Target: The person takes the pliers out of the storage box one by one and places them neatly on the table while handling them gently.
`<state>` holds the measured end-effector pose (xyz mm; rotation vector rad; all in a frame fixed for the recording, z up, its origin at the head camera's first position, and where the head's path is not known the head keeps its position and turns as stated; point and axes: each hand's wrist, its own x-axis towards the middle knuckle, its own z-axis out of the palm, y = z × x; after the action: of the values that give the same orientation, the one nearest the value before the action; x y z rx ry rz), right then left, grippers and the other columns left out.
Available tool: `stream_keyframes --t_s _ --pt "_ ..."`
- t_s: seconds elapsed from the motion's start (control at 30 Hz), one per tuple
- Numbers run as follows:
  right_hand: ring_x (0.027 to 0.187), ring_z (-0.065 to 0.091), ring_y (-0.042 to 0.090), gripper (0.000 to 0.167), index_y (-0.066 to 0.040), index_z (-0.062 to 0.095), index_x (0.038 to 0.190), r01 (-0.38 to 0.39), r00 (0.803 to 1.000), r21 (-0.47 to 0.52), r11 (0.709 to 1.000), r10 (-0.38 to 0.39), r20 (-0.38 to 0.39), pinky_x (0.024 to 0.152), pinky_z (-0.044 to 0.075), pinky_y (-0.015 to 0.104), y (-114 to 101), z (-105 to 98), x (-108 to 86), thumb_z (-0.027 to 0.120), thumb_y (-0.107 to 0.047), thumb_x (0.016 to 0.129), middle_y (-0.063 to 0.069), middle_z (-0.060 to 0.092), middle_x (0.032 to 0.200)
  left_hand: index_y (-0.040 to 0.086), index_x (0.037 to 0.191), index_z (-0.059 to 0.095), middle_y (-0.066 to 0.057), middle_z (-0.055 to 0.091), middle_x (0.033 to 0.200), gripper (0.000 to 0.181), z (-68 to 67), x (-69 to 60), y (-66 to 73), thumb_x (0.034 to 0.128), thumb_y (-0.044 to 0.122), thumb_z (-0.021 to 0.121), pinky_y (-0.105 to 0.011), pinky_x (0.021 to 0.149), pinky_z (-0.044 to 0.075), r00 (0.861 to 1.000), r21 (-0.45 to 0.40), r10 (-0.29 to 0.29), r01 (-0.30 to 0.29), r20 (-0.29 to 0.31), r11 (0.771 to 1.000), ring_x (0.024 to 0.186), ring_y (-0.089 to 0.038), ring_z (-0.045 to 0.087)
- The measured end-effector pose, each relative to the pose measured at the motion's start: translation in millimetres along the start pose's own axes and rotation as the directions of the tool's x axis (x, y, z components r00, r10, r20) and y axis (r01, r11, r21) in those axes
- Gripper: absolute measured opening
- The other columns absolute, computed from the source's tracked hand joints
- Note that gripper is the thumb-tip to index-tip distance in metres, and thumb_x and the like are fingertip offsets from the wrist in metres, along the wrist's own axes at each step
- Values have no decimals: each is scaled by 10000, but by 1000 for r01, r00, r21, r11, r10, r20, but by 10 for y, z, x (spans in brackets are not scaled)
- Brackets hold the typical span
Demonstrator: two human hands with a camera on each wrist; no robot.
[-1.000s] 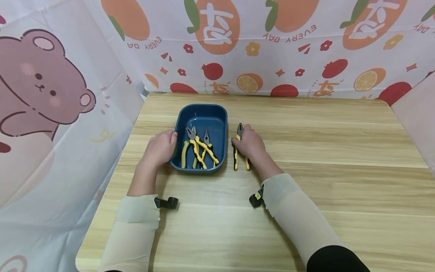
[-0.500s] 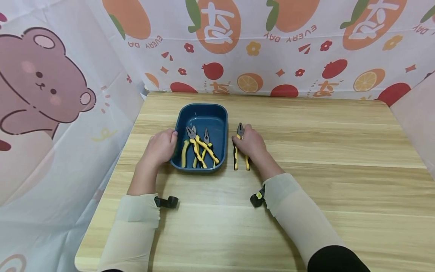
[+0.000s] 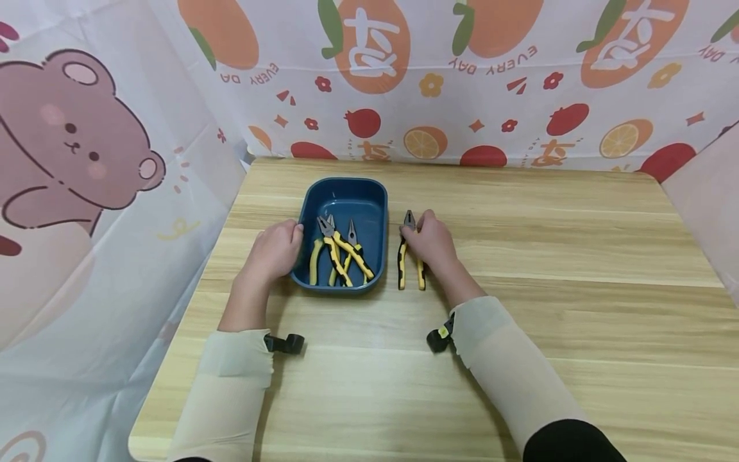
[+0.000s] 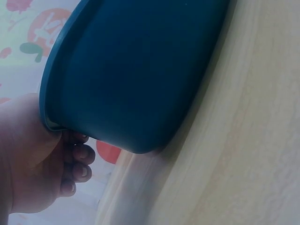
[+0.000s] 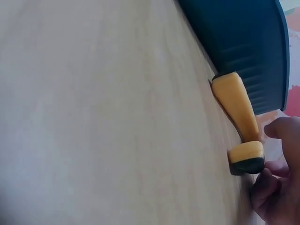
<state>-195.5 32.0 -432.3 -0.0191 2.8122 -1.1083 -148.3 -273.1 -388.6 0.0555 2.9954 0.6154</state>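
A blue plastic bin (image 3: 344,183) stands on the table with several yellow-and-black pliers (image 3: 346,247) inside. My left hand (image 3: 274,247) grips the bin's left rim; in the left wrist view its fingers (image 4: 80,171) curl below the rim, outside the wall. Right of the bin, another pair of pliers (image 3: 402,266) lies on the table, jaws pointing away and handles spread. My right hand (image 3: 434,240) holds this pair around its middle, thumb on the left side and fingers on the right. In the right wrist view both handle ends (image 5: 234,101) rest on the wood; the pivot is hidden.
The wooden table (image 3: 548,289) stretches right of the hands. A printed curtain (image 3: 519,96) hangs behind its far edge, and another with a bear (image 3: 86,147) hangs on the left. The bin's right wall is close beside the pliers.
My right hand has shifted slightly right, and its thumb has slid a little up toward the pliers' jaws. The pliers, bin and left hand stay in place.
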Motion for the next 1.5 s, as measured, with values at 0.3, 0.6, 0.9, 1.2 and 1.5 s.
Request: stream_keyframes --t_s 0.3,0.6,0.9,1.2,1.5 --pt "689 557 209 189 -148 556 850 180 964 9 984 -175 -199 591 410 335 -210 -11 -99 581 -326 909 22 598 755 21 977 563 -167 576 887 461 -5 3 -2 1079 323 231 -525 872 405 1000 3 -7 7 5 1000 903 -343 527" --pt "681 496 146 171 -141 574 837 483 845 25 875 -459 -274 595 417 279 -634 68 -253 614 -260 953 -8 515 746 36 929 553 -152 546 824 440 -20 2 5 1080 313 245 -500 832 399 1000 2 -7 7 8 1000 875 -337 522" --pt "726 499 114 136 -144 600 886 574 809 -38 818 -574 -125 608 421 222 -880 254 -359 609 -258 961 -21 555 808 35 920 548 -174 586 883 420 -22 5 3 1077 302 263 -533 875 406 1000 -6 6 -6 2 1000 905 -349 545" --pt "933 550 174 311 -158 633 1161 499 867 -188 846 -488 103 769 509 330 -1011 385 -373 599 -385 951 35 625 1082 42 901 544 -153 556 815 410 -14 4 -4 1076 297 274 -502 816 402 1000 -6 4 -4 -2 1000 863 -339 538" --pt "1079 509 217 636 -306 455 1436 494 869 -455 741 -401 291 861 504 407 -1045 466 -331 538 -643 903 32 530 1287 44 930 546 -157 571 849 412 -6 -4 -11 1076 309 266 -500 819 397 1000 -9 6 -6 0 1000 867 -340 537"
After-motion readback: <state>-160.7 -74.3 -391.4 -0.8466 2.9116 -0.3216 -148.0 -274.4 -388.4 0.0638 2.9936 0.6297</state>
